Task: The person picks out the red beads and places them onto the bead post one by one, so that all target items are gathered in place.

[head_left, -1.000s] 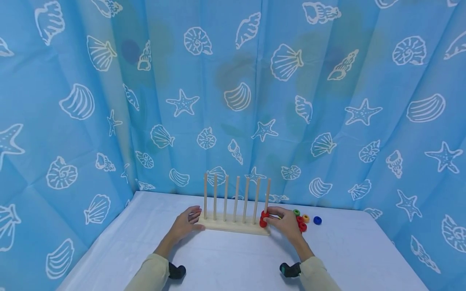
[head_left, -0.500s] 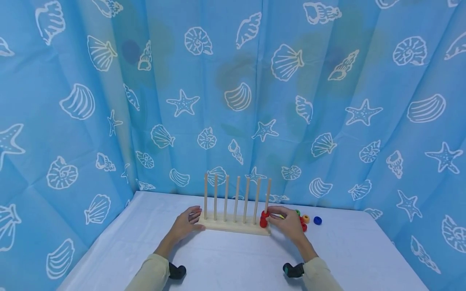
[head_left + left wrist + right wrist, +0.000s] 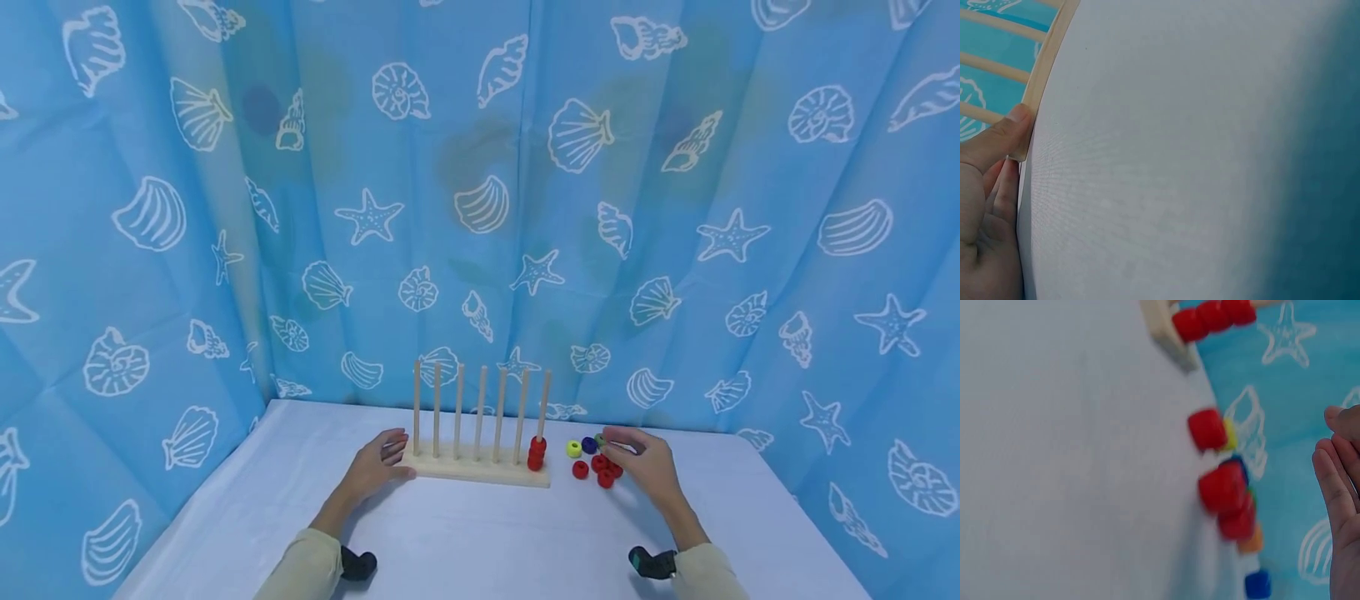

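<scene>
A wooden peg rack [image 3: 480, 472] stands on the table, with several upright pegs. Red beads [image 3: 536, 452] are stacked on its rightmost peg. My left hand [image 3: 372, 467] holds the rack's left end; in the left wrist view the thumb [image 3: 1002, 139] lies on the base, with the other fingers behind it. Over the loose beads at the right hovers my right hand [image 3: 647, 467], its fingers loosely bent. In the right wrist view, that hand's visible fingers [image 3: 1335, 481] hold nothing. A green bead [image 3: 599, 439] shows just by its fingertips; whether they touch it, I cannot tell.
Loose beads lie right of the rack: a yellow bead [image 3: 573, 448], a dark blue bead [image 3: 589, 445] and several red ones, one red bead [image 3: 580, 470] nearest the rack. An orange bead [image 3: 1251, 540] and a blue bead [image 3: 1258, 584] show farther along. A shell-patterned curtain [image 3: 480, 208] hangs behind.
My right hand has let go of the red bead on the rightmost peg and moved right, over the loose beads. The left hand keeps its hold. The head view has shifted slightly.
</scene>
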Demonstrator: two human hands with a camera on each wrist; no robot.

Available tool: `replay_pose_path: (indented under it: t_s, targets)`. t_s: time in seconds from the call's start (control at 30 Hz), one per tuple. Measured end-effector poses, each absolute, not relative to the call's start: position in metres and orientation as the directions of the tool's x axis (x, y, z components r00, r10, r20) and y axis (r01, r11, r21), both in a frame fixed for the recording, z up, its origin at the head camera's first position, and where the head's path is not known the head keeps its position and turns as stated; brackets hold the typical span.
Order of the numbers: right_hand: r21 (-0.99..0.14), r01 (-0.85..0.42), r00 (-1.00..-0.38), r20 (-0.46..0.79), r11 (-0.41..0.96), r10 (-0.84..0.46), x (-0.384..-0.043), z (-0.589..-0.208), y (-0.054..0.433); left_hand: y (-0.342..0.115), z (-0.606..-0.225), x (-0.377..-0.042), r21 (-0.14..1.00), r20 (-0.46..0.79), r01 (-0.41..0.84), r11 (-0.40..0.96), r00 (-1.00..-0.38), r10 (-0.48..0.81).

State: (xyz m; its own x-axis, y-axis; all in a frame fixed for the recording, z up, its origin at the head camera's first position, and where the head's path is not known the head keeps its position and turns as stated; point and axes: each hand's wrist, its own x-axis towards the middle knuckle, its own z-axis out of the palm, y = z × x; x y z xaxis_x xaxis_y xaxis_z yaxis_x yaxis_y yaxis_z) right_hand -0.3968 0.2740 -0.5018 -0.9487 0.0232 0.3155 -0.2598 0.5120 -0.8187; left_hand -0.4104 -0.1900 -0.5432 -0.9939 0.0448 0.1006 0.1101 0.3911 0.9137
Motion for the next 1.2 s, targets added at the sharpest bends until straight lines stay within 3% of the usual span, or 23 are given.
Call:
replay_pose_path:
  t_s: [0.13, 0.27, 1.2]
  targets:
    - [-0.797, -0.189, -0.953, 0.289, 0.574, 0.088, -0.392, -0.514, 0.286, -0.191, -0.546, -0.411, 0.912, 0.097, 0.108, 0.395, -0.994, 0.046]
    - [-0.826, -0.155, -0.960, 0.256, 0.543, 0.116, -0.392, -0.524, 0.293, -0.192, -0.549, -0.412, 0.908, 0.098, 0.106, 0.405, -0.994, 0.040]
    - [-0.811, -0.052, -0.966, 0.189, 0.582, 0.176, -0.410, -0.562, 0.296, -0.189, -0.547, -0.413, 0.903, 0.099, 0.100, 0.417, -0.995, 0.023]
